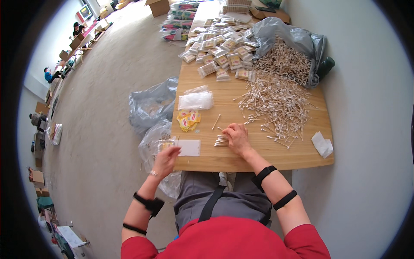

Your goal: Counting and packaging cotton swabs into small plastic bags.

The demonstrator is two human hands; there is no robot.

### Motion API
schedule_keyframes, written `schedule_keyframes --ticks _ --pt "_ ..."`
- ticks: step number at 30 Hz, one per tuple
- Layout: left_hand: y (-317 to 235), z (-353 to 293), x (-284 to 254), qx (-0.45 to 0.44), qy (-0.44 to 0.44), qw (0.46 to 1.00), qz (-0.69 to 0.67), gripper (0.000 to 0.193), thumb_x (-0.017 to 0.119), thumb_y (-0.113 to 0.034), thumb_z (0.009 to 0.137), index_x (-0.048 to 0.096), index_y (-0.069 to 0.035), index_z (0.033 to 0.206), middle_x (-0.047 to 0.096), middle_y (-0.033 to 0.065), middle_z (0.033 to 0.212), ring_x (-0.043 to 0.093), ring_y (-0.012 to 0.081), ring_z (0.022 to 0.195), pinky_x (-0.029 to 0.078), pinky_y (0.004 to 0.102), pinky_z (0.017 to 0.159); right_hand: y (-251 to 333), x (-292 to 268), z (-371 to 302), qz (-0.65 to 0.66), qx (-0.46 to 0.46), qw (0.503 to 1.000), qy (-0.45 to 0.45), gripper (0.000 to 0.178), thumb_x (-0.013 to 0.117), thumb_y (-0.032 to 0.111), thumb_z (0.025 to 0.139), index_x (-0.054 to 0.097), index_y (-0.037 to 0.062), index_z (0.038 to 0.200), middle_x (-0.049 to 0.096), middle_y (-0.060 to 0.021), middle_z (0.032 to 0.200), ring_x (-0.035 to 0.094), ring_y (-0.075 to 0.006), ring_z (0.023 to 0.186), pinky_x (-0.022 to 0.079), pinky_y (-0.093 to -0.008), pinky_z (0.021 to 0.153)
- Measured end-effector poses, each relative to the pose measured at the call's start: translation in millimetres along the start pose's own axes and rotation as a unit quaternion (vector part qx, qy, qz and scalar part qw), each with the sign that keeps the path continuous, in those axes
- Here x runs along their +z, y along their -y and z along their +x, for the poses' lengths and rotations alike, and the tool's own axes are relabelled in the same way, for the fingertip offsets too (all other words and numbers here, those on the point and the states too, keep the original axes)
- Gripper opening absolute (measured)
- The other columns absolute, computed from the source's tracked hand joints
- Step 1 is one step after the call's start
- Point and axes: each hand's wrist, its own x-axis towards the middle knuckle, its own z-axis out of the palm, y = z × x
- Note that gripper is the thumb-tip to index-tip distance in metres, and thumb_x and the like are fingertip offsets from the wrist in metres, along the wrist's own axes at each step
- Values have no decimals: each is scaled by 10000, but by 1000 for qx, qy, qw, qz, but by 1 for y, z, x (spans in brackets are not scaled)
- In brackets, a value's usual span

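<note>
Your red shirt fills the lower edge, with your grey trousers beyond it under the edge of the wooden table. Black bands encircle both forearms.

Left hand: positioned at the table's left edge, fingers extended and drawn together. Its fingertips are at the near end of a flat white sleeve; whether they grip it cannot be determined. A swab packet is just beyond these fingers, near a clear plastic bag at the table side.

Right hand: palm down, fingers bent onto a small group of cotton swabs. Contact is visible; whether the fingers are closed on any swab cannot be determined, as the hand covers part of the group. One single swab lies apart, just beyond.

Locate the yellow cards beyond the sleeve, and the stacked clear pouches beyond the cards. To the right, the large swab heap spills from an open grey bag. Finished-looking packets are piled at the far left. A crumpled white tissue lies near the right corner.
</note>
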Motion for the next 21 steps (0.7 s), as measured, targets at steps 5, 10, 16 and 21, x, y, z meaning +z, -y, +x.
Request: schedule_keyframes --ticks 5,10,16,21 --pt "-26 99 89 147 -79 972 164 365 531 -9 808 538 -20 1172 570 182 1158 498 330 1135 384 391 982 -14 -5 -15 14 67 993 -95 257 573 91 795 636 154 1037 520 -49 1093 446 -267 1066 370 -415 897" --pt "-22 137 132 188 -111 962 166 410 560 -55 806 505 -22 1211 535 182 1209 443 353 1189 328 402 1035 -1 -8 -24 -25 30 998 -51 323 560 68 782 600 120 1099 500 -73 1142 435 -277 1101 369 -410 915" --pt "-37 106 135 290 36 945 145 506 681 -166 755 508 -36 1213 544 141 1212 454 321 1190 318 426 1046 -23 -7 -21 101 59 984 -137 392 502 18 799 492 45 1190 469 -141 1208 433 -323 1140 335 -409 986" --pt "-30 87 133 254 12 954 157 635 755 -178 682 482 -55 1242 550 138 1203 476 303 1176 369 396 1013 -13 -5 -18 233 82 957 -153 415 459 -15 790 460 1 1205 428 -186 1278 381 -344 1235 266 -393 1073"
